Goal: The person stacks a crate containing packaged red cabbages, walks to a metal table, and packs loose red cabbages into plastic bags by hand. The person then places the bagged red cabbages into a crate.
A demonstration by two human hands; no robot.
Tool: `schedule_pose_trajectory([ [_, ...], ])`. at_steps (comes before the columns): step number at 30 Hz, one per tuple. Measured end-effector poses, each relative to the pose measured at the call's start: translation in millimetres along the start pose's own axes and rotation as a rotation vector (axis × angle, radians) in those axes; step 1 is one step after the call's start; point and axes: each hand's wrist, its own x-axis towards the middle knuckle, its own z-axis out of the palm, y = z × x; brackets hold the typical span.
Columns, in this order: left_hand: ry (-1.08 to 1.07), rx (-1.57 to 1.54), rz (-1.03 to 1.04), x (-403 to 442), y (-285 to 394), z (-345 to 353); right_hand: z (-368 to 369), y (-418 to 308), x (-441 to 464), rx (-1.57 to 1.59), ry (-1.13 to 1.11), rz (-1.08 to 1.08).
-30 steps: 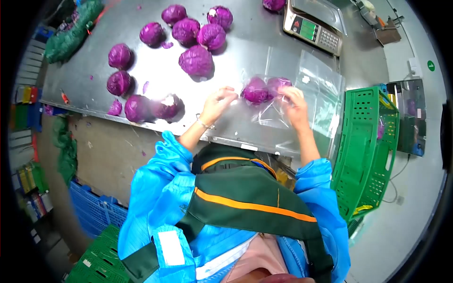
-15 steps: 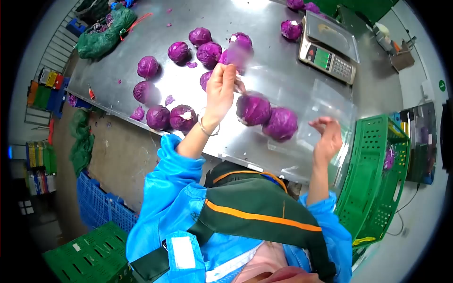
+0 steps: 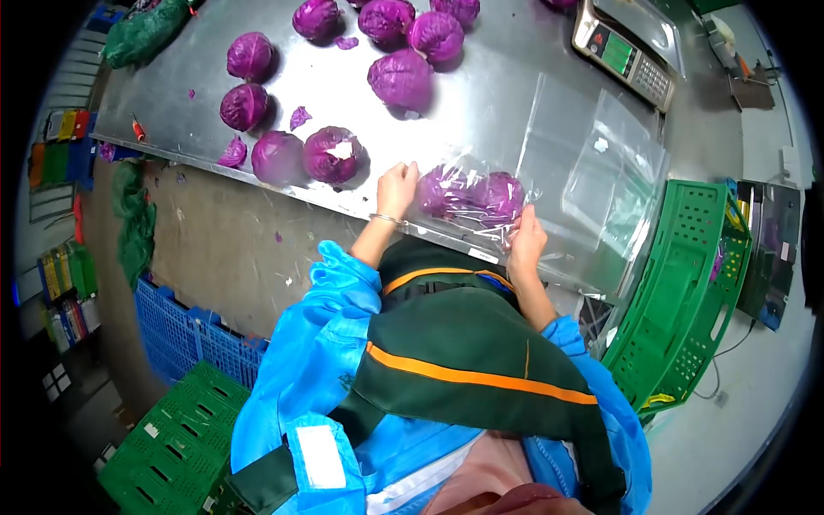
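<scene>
The right grip (image 3: 526, 245) is pinched on the bag (image 3: 469, 208), presumably to steady it around two cabbages (image 3: 500, 197) lying on the counter (image 3: 489, 107) between that grip and the left grip (image 3: 396, 192), which curls beside them, whether holding plastic I cannot tell.

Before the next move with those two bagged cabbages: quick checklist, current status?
1. Two cabbages inside the bag: ok, both show through the clear film.
2. Right hand at the bag: ok, fingers at its right end; firmness of grip unclear.
3. Left hand gripping the bag: cannot tell, it is right by the left end but contact is unclear.
4. Bag mouth closed: cannot tell, glare and folds hide it.
5. Scale display lit: ok, it glows green.
6. Scale reading: cannot tell, digits too small.
</scene>
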Motion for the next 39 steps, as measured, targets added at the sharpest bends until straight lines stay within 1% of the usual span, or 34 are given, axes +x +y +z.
schedule_pose_trajectory([
  [2, 0.096, -0.035, 0.050, 6.9, 0.6, -13.0, -2.8, -6.0, -12.6, 0.066, -0.033, 0.056],
  [3, 0.221, -0.044, 0.180, 0.4, 14.2, -28.7, -4.0, -5.7, -18.4, 0.090, -0.023, 0.083],
  [5, 0.118, -0.087, 0.724, -16.9, 85.5, -64.2, -7.5, -13.8, -26.0, 0.074, -0.021, 0.095],
  [7, -0.275, 0.140, 0.841, -17.1, 89.7, -49.3, -11.8, -11.9, -20.3, 0.115, -0.060, 0.132],
  [8, -0.357, 0.158, 0.829, -5.5, 77.5, -36.2, -11.8, -14.5, -14.4, 0.122, -0.097, 0.187],
  [10, -0.406, 0.083, 0.805, -3.1, 60.5, -25.4, -16.0, -24.3, -3.4, 0.135, -0.173, 0.295],
  [11, -0.423, 0.087, 0.778, -1.4, 66.4, -24.1, -29.6, -17.5, 15.2, 0.090, -0.183, 0.413],
  [14, -0.346, 0.216, 0.866, -6.6, 73.8, -26.6, -50.6, -26.5, 19.1, -0.092, 0.086, -0.113],
  [15, -0.325, 0.218, 0.904, -5.1, 73.0, -26.0, -36.4, -52.8, 12.4, -0.096, 0.171, -0.465],
  [16, -0.345, 0.213, 0.882, -4.5, 72.7, -25.6, -22.6, -68.7, 19.3, -0.159, 0.032, -0.696],
  [17, -0.348, 0.195, 0.915, 13.8, 83.1, -17.0, -10.7, -88.0, 40.9, -0.229, -0.066, -0.962],
  [18, -0.352, 0.177, 0.949, 30.4, 95.4, -10.4, 2.4, -81.8, 48.1, -0.401, -0.203, -0.913],
  [19, -0.334, 0.174, 0.915, 36.6, 93.9, -8.3, 15.3, -75.8, 55.3, -0.575, -0.343, -0.874],
  [20, -0.312, 0.182, 0.854, 33.9, 79.5, -15.7, 38.9, -61.7, 65.2, -0.379, -0.424, -0.782],
  [21, -0.422, 0.085, 0.624, 37.8, 71.6, -24.1, 63.3, -47.2, 69.6, -0.409, -0.428, -0.669],
  [22, -0.531, -0.003, 0.390, 46.0, 68.4, -28.2, 76.4, -50.3, 83.8, -0.513, -0.480, -0.652],
  [23, -0.580, -0.039, 0.257, 71.1, 75.6, -28.2, 82.7, -83.7, 99.8, -0.483, -0.524, -0.412],
  [24, -0.627, -0.068, 0.121, 96.0, 88.5, -25.3, 69.4, -108.8, 112.6, -0.342, -0.572, -0.351],
  [25, -0.656, -0.119, 0.050, 119.0, 97.3, -28.0, 61.1, -101.3, 130.7, -0.169, -0.626, -0.248],
  [26, -0.665, -0.177, -0.068, 121.6, 98.2, -32.3, 56.6, -82.5, 135.0, -0.007, -0.722, -0.134],
  [28, -0.745, -0.237, -0.230, 114.1, 157.5, -61.3, -9.8, -126.2, 95.9, 0.386, -0.845, 0.060],
  [29, -0.844, -0.214, -0.113, 102.2, 206.3, -67.9, -41.1, -144.7, 72.7, 0.592, -0.897, 0.166],
  [30, -0.943, -0.191, 0.005, 82.8, 264.3, -68.2, -56.3, -150.6, 64.5, 0.766, -0.826, 0.079],
  [31, -0.937, -0.153, 0.091, 56.6, 318.7, -73.0, -74.8, -164.6, 61.7, 0.832, -0.749, 0.006],
  [32, -0.965, -0.237, 0.227, 32.7, 355.5, -71.2, -95.1, -180.3, 63.7, 0.885, -0.673, -0.067],
  [33, -0.994, -0.326, 0.360, 8.8, 392.3, -69.4, -114.2, -189.3, 67.8, 1.077, -0.586, -0.131],
  [34, -1.054, -0.530, 0.541, -4.9, 413.7, -59.1, -139.6, -200.5, 74.1, 1.265, -0.492, -0.199],
  [35, -0.951, -0.553, 0.762, -10.3, 426.3, -39.8, -184.6, -228.7, 75.4, 1.357, -0.271, -0.122],
  [36, -0.839, -0.578, 0.978, -13.0, 436.1, -17.1, -239.8, -223.0, 89.5, 1.521, -0.321, -0.281],
  [37, -0.662, -0.454, 1.158, -6.8, 437.2, 6.1, -295.0, -217.2, 103.5, 1.687, -0.402, -0.439],
  [38, -0.497, -0.216, 1.271, 7.9, 425.4, 23.2, -345.4, -224.0, 94.5, 1.604, -0.316, -0.412],
  [39, -0.404, -0.048, 1.283, 28.1, 402.5, 45.3, -397.5, -198.2, 109.4, 1.667, -0.259, -0.451],
])
